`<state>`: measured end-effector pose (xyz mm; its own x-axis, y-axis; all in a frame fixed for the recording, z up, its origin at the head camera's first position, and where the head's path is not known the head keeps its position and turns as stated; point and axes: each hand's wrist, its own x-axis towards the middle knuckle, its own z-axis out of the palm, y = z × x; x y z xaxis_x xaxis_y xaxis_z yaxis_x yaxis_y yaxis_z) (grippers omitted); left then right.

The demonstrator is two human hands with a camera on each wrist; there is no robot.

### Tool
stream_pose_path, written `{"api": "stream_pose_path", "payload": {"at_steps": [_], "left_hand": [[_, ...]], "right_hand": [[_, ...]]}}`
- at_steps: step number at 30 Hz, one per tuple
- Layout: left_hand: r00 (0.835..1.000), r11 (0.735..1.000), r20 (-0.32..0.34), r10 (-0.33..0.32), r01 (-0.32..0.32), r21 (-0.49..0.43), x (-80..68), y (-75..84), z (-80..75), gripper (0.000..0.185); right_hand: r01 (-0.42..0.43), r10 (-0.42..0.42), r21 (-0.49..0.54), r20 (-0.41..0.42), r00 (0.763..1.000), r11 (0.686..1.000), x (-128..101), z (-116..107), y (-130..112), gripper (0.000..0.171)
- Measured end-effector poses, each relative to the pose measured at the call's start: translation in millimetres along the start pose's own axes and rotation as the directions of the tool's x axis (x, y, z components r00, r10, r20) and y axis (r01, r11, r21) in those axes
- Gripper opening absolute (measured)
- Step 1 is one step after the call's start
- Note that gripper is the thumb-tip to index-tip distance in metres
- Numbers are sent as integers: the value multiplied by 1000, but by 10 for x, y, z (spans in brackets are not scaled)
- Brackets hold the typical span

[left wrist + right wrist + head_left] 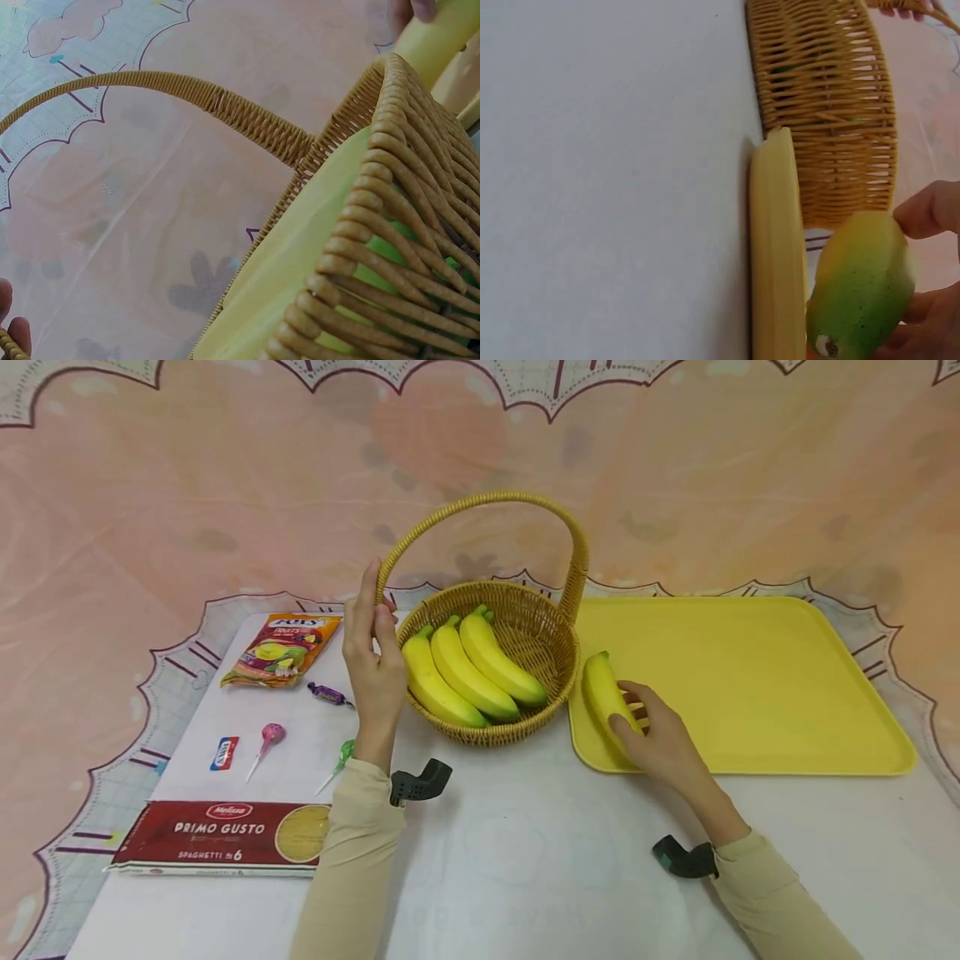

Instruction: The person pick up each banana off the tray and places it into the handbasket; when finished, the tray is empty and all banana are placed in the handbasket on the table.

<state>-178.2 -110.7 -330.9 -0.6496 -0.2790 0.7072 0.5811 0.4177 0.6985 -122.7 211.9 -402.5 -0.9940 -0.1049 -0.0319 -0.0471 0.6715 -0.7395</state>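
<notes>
A wicker basket (536, 647) with a tall arched handle (510, 497) stands at the middle of the table. Three yellow bananas (468, 677) with green ends lie side by side in it. My left hand (375, 672) holds the left side of the handle near its base, thumb and fingers on either side. To the right of the basket, my right hand (656, 731) grips another banana (602, 693) over the left end of a yellow tray (750, 685). This banana's green, speckled tip (862, 289) shows beside the tray rim (775, 255) in the right wrist view.
On the left lie an orange candy bag (281, 650), a purple wrapped candy (327, 694), a pink lollipop (272, 735), a green lollipop (346, 752) and a small red-and-blue candy (224, 753). A spaghetti pack (225, 837) is nearer me, partly behind my left sleeve.
</notes>
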Motion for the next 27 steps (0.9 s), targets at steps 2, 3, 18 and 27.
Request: {"api": "stream_pose_path", "payload": {"at_steps": [2,3,18,27], "left_hand": [[1000,1000,-2,1,-1,-1,3,7,-4,39],[1000,1000,-3,0,0,-2,4,9,-6,39],[1000,1000,2,-15,15,6,-3,2,0,39],[1000,1000,-7,5,-5,5,-4,-6,6,39]], "right_hand": [[26,-25,20,-33,999,999,-42,-32,1,52],[44,-43,27,-50,998,999,-61,-48,-1,50],[261,-237,94,-213,948,961,-201,-144,-94,44],[362,-340,124,-167,926,924,-26,-108,-365,46]]}}
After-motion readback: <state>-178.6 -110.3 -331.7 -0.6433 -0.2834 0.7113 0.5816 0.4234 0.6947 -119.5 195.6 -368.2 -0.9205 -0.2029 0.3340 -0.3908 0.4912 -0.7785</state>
